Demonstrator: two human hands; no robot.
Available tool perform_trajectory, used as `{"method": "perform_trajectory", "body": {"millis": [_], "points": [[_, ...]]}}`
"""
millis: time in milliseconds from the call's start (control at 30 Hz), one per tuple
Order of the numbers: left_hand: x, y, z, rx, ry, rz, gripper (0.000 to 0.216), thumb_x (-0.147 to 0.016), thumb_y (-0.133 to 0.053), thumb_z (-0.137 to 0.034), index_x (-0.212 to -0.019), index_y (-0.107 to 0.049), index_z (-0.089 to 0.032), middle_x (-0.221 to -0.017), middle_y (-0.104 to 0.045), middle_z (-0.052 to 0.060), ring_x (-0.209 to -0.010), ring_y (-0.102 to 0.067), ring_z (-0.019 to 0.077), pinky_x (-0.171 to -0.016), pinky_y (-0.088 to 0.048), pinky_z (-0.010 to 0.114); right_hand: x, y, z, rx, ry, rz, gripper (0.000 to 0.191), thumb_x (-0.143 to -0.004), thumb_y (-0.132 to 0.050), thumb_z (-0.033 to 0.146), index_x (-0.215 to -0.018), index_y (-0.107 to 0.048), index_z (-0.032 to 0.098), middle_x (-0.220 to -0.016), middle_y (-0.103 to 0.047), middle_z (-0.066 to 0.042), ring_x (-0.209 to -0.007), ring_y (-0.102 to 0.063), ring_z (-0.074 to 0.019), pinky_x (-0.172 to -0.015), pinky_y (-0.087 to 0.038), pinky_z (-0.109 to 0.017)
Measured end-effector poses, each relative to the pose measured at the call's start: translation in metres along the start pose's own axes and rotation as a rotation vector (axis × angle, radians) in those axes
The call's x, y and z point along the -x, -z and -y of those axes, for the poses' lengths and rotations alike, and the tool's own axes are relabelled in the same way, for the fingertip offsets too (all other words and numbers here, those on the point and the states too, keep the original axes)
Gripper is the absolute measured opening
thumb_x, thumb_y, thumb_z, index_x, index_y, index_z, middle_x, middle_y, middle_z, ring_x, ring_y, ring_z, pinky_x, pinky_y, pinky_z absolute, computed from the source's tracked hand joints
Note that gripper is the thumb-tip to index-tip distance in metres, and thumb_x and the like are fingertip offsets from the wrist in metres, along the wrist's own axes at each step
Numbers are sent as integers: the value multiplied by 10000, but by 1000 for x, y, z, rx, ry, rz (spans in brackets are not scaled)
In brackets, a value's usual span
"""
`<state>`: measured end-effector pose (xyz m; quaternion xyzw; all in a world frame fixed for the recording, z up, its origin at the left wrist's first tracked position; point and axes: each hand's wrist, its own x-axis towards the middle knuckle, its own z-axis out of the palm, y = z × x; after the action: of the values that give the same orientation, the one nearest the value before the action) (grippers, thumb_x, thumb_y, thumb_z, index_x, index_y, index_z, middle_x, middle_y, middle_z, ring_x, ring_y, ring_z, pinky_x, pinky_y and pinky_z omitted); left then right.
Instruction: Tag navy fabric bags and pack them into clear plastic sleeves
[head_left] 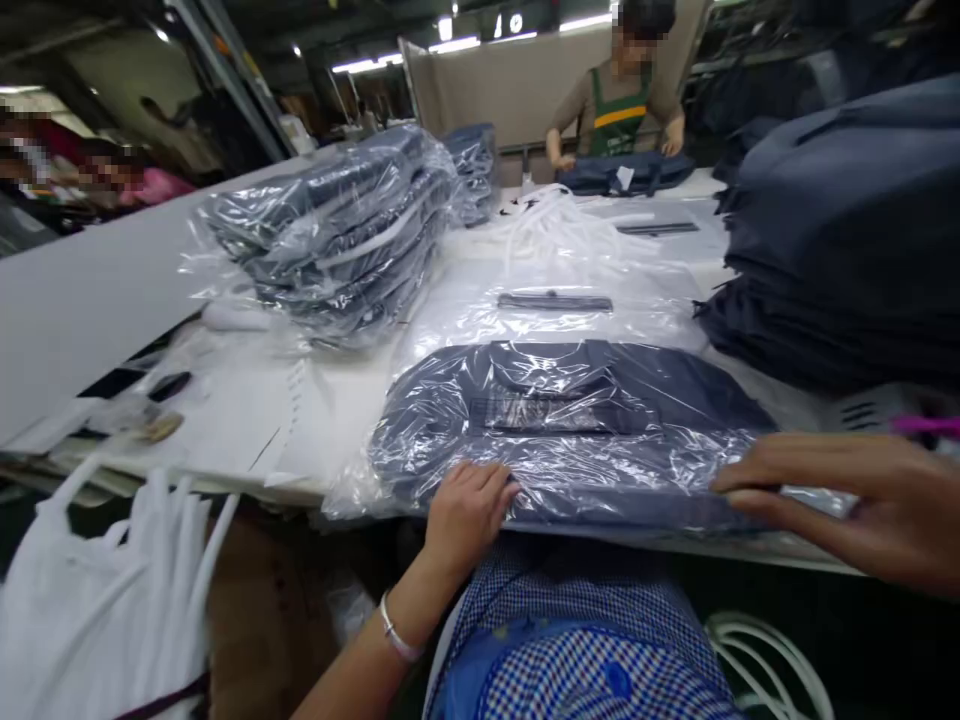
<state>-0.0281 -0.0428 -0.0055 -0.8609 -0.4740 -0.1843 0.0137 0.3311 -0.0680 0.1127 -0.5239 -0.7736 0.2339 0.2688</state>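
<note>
A dark blue fabric bag [555, 460] lies flat at the table's near edge, inside a clear plastic sleeve. Handles and a printed panel show through the shiny film. My left hand [466, 510] rests at its near edge, fingers bent together over the plastic, the thumb mostly hidden. On the right, my right hand [840, 490] is closed in a pinch at the sleeve's right end; the film between finger and thumb is hardly visible. Just behind the bag lie flat clear plastic sleeves [457, 310] with a dark printed strip [555, 302].
Wrapped bags [352, 230] are stacked at the left back. A tall pile of unwrapped dark bags [847, 220] stands right. White straps [555, 215] lie mid-table; more white strips [142, 580] hang at lower left beside a cardboard box [255, 610]. Across the table, a co-worker [619, 110] handles another bag.
</note>
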Motion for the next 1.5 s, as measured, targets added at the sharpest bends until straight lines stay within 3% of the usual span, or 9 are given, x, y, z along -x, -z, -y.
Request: {"method": "perform_trajectory", "body": {"millis": [67,200,433,600,733,867,1133,1367,1500], "points": [[6,1,-5,29,29,34,305,-995,-470,-343,-1203,-636,-195,-1247,-688,76,-1121,-637,227,-1062,-443,465,-54,-17,29,-5,165,343,158,-852,-658,458,-877,-774,355,-797,-730,-32,-684,-642,-174,-640,-494,-314],[16,-1,-6,75,32,74,396,-994,-465,-346,-1344,-548,-179,-1389,-597,96,-1285,-543,255,-1117,-408,514,-139,-63,60,-53,337,693,277,-902,-600,444,-873,-762,222,-756,-712,-22,-654,-604,-134,-620,-439,-269],[20,-6,-5,127,56,75,418,-997,-451,-354,-1362,-543,-172,-1428,-564,92,-1331,-501,262,-1147,-381,534,-230,-168,67,42,528,916,299,-866,-646,422,-776,-744,154,-631,-647,18,-559,-512,-83,-560,-347,-230],[21,-9,-7,150,81,50,417,-992,-455,-371,-1359,-547,-196,-1409,-585,63,-1304,-528,249,-1140,-394,523,-251,-196,65,37,483,1095,315,-860,-650,426,-776,-742,137,-598,-639,24,-557,-532,-86,-570,-356,-219],[22,-11,-6,164,88,52,424,-991,-450,-376,-1362,-545,-193,-1414,-580,59,-1310,-524,249,-1141,-390,527,-250,-195,55,17,467,1090,331,-868,-632,445,-781,-745,146,-599,-638,26,-550,-528,-86,-563,-350,-216],[22,-13,-6,182,96,56,437,-991,-450,-382,-1379,-531,-198,-1428,-567,55,-1315,-519,251,-1143,-385,532,-250,-200,52,223,495,1001,317,-867,-635,454,-800,-764,172,-662,-682,2,-564,-526,-103,-556,-319,-239],[23,-14,-6,185,101,48,429,-984,-469,-354,-1376,-533,-192,-1432,-562,66,-1315,-520,248,-1148,-377,537,-256,-217,81,635,628,804,336,-794,-717,476,-822,-793,151,-768,-730,-119,-736,-636,-240,-629,-363,-299],[22,-14,-5,166,81,79,438,-987,-455,-322,-1396,-507,-174,-1446,-546,84,-1327,-505,267,-1140,-377,570,-278,-222,74,686,497,803,472,-724,-735,619,-683,-754,150,-697,-714,-109,-768,-654,-260,-665,-417,-308],[21,-13,-6,162,74,81,430,-984,-465,-322,-1384,-516,-171,-1438,-553,91,-1324,-510,269,-1140,-379,574,-276,-193,57,691,372,416,387,-881,-625,487,-847,-755,124,-906,-732,-167,-862,-658,-277,-684,-414,-315]]}}
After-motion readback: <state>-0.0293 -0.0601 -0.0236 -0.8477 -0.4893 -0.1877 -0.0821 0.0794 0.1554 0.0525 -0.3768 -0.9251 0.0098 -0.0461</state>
